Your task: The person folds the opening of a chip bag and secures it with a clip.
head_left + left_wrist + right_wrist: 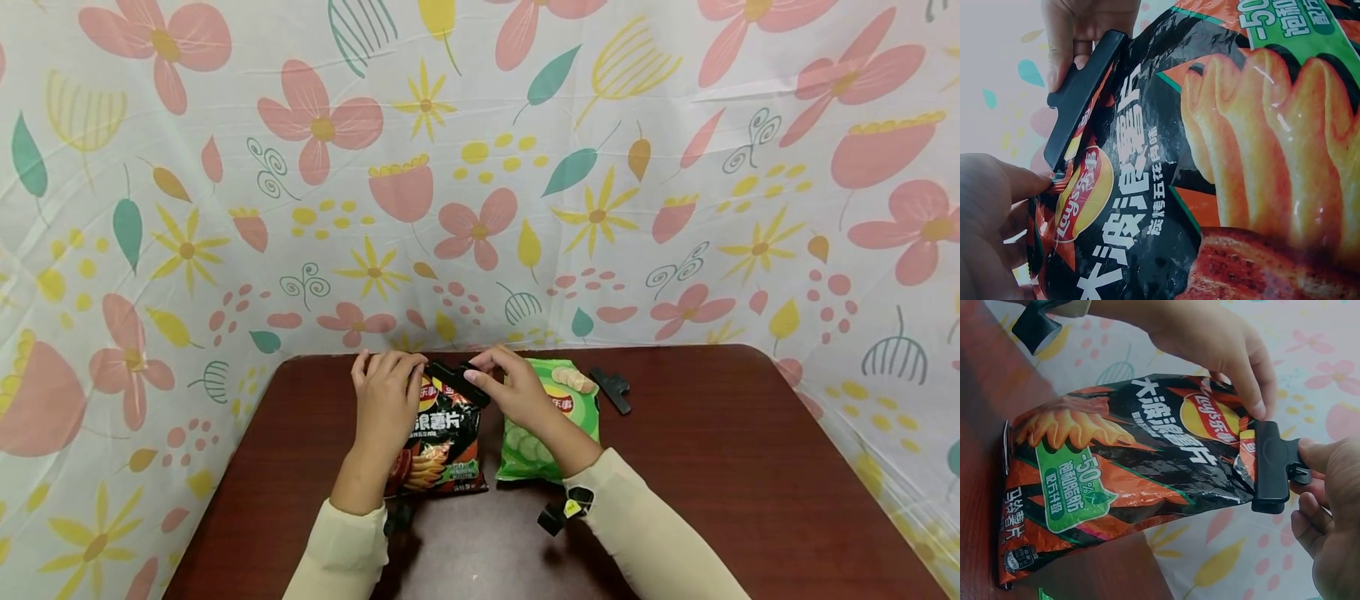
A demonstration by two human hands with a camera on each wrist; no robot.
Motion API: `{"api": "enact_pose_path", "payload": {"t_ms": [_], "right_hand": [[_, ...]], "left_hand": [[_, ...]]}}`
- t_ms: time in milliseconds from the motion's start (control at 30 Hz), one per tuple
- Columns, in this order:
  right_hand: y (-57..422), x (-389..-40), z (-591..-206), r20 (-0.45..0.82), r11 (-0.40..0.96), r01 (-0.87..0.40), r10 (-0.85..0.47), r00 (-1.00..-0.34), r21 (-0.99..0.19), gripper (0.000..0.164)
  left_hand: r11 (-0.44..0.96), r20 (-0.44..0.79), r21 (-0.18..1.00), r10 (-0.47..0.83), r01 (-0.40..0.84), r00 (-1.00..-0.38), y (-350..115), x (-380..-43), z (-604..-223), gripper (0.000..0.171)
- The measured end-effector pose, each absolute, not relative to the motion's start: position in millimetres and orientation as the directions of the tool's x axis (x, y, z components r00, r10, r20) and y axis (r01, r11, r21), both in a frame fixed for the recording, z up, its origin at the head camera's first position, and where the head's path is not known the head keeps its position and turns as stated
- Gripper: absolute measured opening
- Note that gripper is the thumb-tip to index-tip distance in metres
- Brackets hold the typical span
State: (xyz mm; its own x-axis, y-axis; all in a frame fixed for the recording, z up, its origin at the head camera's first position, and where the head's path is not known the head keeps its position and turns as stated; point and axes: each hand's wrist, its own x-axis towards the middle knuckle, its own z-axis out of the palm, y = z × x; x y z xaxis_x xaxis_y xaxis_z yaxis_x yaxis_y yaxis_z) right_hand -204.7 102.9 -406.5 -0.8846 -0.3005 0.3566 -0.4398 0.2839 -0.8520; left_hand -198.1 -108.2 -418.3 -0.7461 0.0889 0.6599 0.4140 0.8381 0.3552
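Note:
A black and orange bag of potato chips (442, 450) stands on the table, its printed front toward me. Over the right part of its top edge sits a wide black bag clip (1269, 465). My right hand (525, 396) pinches the clip's handle between thumb and fingers. At the bag's top left corner my left hand (386, 400) pinches the edge, with its thumb tip close to the clip's end in the right wrist view. The left palm hides that side of the bag in the head view.
A green bag of chips (528, 454) is right of the black bag, partly behind my right forearm. Beside it lies a second black clip (611, 390) on the dark red-brown table (712, 467). A flowered cloth (480, 150) hangs behind the table and along its sides.

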Motion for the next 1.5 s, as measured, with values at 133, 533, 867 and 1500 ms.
{"api": "enact_pose_path", "payload": {"t_ms": [133,533,867,1500], "right_hand": [[101.5,-206.2,-409.8,0.358,0.270,-0.441,-0.305,-0.882,-0.856,0.016],[99.2,-204.4,-411.9,0.370,0.242,-0.446,-0.301,-0.879,-0.862,0.016],[98.3,-204.1,-410.3,0.360,0.216,-0.434,-0.310,-0.880,-0.875,0.017],[101.5,-224.0,-447.4,0.290,0.161,-0.334,-0.244,-0.925,-0.929,0.023]], "left_hand": [[0.835,0.658,0.359,0.091,0.417,-0.748,-107.5,-196.9,-418.2,0.013],[0.829,0.668,0.360,0.091,0.428,-0.738,-106.4,-196.2,-419.2,0.014],[0.820,0.684,0.370,0.076,0.436,-0.725,-106.5,-197.7,-419.4,0.014],[0.785,0.723,0.418,0.017,0.457,-0.690,-108.1,-196.2,-422.3,0.024]]}}
